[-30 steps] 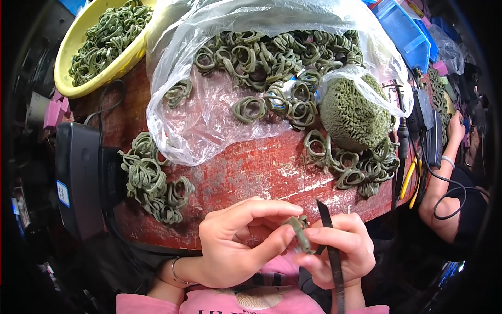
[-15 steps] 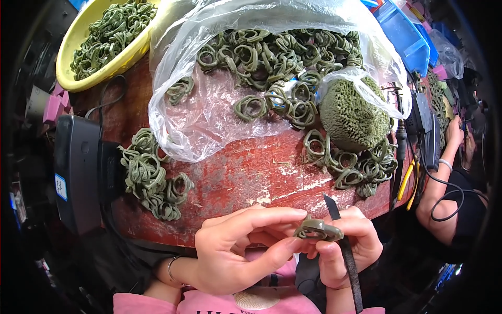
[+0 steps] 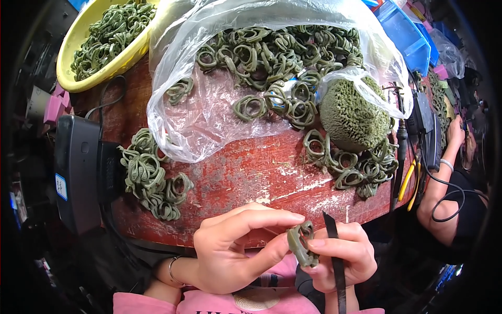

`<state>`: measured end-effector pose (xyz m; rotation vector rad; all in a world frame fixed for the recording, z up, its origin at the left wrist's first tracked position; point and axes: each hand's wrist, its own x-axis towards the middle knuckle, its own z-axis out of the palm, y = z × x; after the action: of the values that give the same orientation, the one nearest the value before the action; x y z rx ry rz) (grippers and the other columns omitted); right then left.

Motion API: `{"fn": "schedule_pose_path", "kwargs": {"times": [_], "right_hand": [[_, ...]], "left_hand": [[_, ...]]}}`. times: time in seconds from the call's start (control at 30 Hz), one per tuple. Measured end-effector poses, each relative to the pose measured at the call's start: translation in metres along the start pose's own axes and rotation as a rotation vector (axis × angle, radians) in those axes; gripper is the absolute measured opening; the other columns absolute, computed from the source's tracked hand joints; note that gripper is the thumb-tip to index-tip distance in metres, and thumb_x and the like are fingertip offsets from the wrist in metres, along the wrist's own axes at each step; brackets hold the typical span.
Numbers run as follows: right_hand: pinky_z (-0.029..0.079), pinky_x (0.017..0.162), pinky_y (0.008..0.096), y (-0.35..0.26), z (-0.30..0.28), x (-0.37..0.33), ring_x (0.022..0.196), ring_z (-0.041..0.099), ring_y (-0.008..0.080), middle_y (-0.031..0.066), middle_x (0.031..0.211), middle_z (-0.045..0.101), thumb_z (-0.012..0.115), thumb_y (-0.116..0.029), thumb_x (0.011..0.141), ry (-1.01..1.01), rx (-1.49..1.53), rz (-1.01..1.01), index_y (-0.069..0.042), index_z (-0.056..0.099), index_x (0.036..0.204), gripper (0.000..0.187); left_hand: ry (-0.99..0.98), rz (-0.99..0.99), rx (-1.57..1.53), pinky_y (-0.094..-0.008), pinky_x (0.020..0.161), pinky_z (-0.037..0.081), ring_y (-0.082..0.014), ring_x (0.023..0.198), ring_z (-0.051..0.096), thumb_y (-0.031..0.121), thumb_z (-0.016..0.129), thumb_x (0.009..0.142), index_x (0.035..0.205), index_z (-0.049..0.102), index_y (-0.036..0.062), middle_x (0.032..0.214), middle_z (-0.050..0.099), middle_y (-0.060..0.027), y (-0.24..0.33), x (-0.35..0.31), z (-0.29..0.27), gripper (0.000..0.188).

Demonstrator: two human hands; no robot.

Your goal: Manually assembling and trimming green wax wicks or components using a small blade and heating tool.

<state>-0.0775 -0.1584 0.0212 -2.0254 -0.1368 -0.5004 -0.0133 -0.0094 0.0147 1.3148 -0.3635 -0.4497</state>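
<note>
Left hand (image 3: 230,251) and right hand (image 3: 358,256) hold 1 green ring (image 3: 297,246).

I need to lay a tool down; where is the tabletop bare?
The main free patch of tabletop lies between the bag, the left hand and the right hand, with the left pile and right pile at its sides. It is crowded at the bag's back, heaped with rings, and around the green block.
</note>
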Motion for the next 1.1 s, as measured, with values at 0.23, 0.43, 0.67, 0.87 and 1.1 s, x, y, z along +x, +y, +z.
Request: {"fn": "schedule_pose_path", "kwargs": {"times": [0.23,0.43,0.67,0.87,1.1], "right_hand": [[0.043,0.048,0.0205,-0.012,0.013,-0.011,0.051,0.052,0.0132,0.0089,0.063,0.053,0.056,-0.037,0.084,0.313,0.157,0.343,0.003,0.048,0.100,0.044],[0.037,0.046,0.0186,-0.008,0.009,-0.020,0.049,0.049,0.0094,0.0044,0.056,0.049,0.048,-0.040,0.088,0.335,0.091,0.329,-0.001,0.044,0.084,0.040],[0.039,0.044,0.0202,-0.001,0.011,-0.014,0.048,0.049,0.0097,0.0046,0.056,0.048,0.050,-0.040,0.086,0.262,0.410,0.342,-0.002,0.042,0.083,0.039],[0.051,0.051,0.0296,0.013,0.003,-0.018,0.055,0.063,0.0222,0.0140,0.066,0.063,0.050,-0.026,0.089,0.128,0.629,0.211,0.001,0.053,0.093,0.028],[0.051,0.050,0.0297,0.016,0.006,-0.014,0.055,0.062,0.0221,0.0150,0.063,0.061,0.046,-0.023,0.091,0.151,0.600,0.186,0.002,0.051,0.096,0.026]], "left_hand": [[-0.033,0.000,0.013,-0.0213,0.068,0.051,-0.0132,0.083,0.060,-0.007,0.061,0.076,0.103,0.059,-0.0045,0.094,0.058,-0.0118,0.005,0.001,-0.004,0.027],[-0.085,-0.113,-0.085,-0.0211,0.071,0.050,-0.0121,0.088,0.057,-0.009,0.059,0.076,0.105,0.059,-0.0027,0.097,0.055,-0.0092,0.006,0.002,-0.004,0.030],[-0.015,-0.193,-0.131,-0.0216,0.064,0.044,-0.0113,0.073,0.055,0.004,0.068,0.074,0.097,0.062,-0.0047,0.086,0.060,-0.0115,0.005,0.005,0.001,0.025],[-0.020,-0.268,-0.252,-0.0231,0.067,0.044,-0.0127,0.075,0.055,0.004,0.067,0.075,0.094,0.062,-0.0053,0.086,0.060,-0.0126,0.007,0.005,0.002,0.023],[-0.164,-0.245,-0.229,-0.0222,0.070,0.044,-0.0104,0.082,0.054,-0.002,0.061,0.078,0.102,0.061,-0.0020,0.089,0.057,-0.0069,-0.002,0.005,-0.004,0.025]]}}
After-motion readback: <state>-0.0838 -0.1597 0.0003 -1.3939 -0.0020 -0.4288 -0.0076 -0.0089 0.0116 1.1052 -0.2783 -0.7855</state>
